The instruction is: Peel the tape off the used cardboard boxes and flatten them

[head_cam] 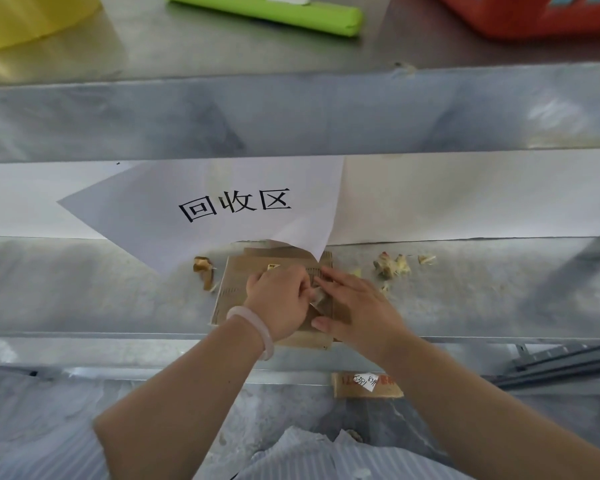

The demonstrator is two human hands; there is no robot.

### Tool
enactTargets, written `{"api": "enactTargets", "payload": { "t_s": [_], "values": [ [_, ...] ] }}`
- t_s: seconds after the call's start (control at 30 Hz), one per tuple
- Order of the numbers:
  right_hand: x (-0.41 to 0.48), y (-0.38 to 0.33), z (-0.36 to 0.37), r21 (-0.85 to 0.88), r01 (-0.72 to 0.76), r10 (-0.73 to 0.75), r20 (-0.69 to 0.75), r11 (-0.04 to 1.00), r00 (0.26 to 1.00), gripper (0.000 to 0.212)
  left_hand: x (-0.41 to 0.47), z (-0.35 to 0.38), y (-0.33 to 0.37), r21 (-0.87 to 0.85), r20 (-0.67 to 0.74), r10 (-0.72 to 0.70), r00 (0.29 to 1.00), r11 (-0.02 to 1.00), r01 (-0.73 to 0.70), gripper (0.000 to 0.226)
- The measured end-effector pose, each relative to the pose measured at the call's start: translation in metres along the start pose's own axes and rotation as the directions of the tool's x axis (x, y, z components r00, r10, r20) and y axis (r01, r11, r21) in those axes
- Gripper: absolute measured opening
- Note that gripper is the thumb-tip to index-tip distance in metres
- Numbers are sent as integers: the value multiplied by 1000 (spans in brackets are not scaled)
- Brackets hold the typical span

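The box (232, 289) already lies flat on the table (84, 289), at the middle of its near edge, with one corner tucked under the far-side paper sign (222, 206), so the flattening of this one looks done or nearly so. Peeling seems well under way. Crumpled tape scraps (204, 271) sit just beside the box's left edge, and more scraps (390, 266) lie near its right side. The left hand (278, 303) has its fingers curled and appears to pinch a lifted tape strip (317, 296) at the middle of the box. The right hand (357, 310) lies on the box beside it, fingers straight and close together, pressing the cardboard down, thumb out toward the near edge. How much tape remains under the hands cannot be told. A second cardboard piece (364, 386) with a white label lies below the table's near edge, and its tape is probably still to do.
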State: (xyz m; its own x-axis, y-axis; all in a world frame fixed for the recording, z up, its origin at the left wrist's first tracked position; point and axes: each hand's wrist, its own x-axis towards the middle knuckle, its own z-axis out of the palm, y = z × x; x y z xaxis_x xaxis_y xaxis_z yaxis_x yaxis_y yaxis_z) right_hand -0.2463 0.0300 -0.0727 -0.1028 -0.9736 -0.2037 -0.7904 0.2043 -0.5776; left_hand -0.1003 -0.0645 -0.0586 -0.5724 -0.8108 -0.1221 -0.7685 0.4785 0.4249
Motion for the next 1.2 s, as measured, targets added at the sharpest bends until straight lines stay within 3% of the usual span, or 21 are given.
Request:
{"api": "enactTargets", "payload": {
  "t_s": [0.1,0.23,0.37,0.47,0.57,0.67,0.73,0.8,0.87,0.97,1.07,1.2],
  "values": [
    [-2,2,3,21,6,-7,19,1000,1000,65,-1,-2,2,-49,10,1,1000,999,0,16],
    [-3,6,8,72,2,-4,26,997,1000,57,7,-31,-33,-361,-15,-199,980,915,180,18],
    [-3,6,11,87,15,-15,3,996,1000,57,0,-46,-58,-371,-14,-237,971,903,215,11],
    [0,3,9,28,10,-9,-51,1000,999,59,-6,-43,-53,-390,-50,-269,962,892,230,19],
    [5,-5,8,-168,36,-57,-123,985,991,62,-12,-37,-50,-311,-127,-225,966,934,177,16],
    [11,-19,12,-248,164,-218,-212,955,953,62,-15,-34,-50,-166,-211,-132,969,981,98,10],
    [16,-28,18,-294,260,-309,-135,920,941,56,-13,-29,-52,-7,-253,-63,965,998,63,11],
    [19,-33,23,-257,273,-287,-17,927,958,57,-11,-22,-55,146,-292,30,956,989,14,13],
    [22,-30,25,-210,262,-270,-13,942,963,59,-10,-13,-55,231,-321,127,939,972,-53,16],
    [22,-22,27,-181,278,-301,-110,943,947,56,-11,-3,-50,283,-367,223,903,952,-120,16],
    [18,-17,32,-159,292,-315,-152,943,937,57,-12,0,-48,269,-381,232,895,954,-133,8],
    [18,-11,35,-114,306,-322,-180,945,929,52,-11,-3,-55,191,-332,228,915,966,-172,13]
  ]
}}
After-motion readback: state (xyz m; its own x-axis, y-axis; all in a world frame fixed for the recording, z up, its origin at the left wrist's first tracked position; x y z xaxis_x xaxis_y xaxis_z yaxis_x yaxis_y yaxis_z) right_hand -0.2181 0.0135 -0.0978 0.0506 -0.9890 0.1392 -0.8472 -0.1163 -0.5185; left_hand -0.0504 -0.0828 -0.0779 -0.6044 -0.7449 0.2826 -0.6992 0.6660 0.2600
